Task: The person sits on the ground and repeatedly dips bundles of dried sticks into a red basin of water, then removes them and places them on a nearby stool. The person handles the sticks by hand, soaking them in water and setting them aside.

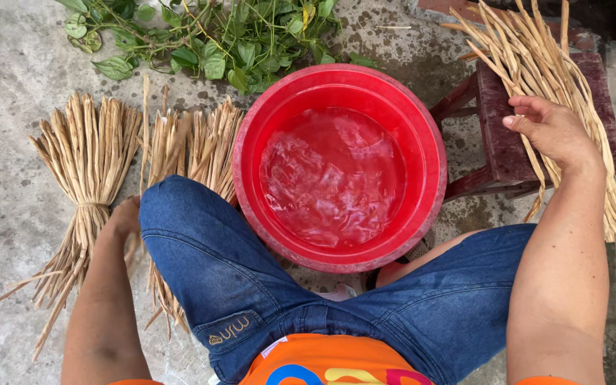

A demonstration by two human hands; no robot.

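Dried straw strips [536, 50] lie under the right hand [550, 132], fingers loosely curled on them; left hand [126, 217] fingers hidden behind the knee, beside a tied straw bundle [87, 164].

Soft, even daylight fills the frame; shadows are faint, pooling under the knees at centre. Pale glare ripples on the water in the round red plastic basin [340, 167]. Focus is sharp, with slight wide-angle stretching towards the edges.

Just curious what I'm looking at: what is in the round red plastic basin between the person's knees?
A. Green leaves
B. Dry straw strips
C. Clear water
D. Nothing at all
C: the round red plastic basin holds clear rippling water; the green leaves and tied straw bundles lie outside it on the concrete.
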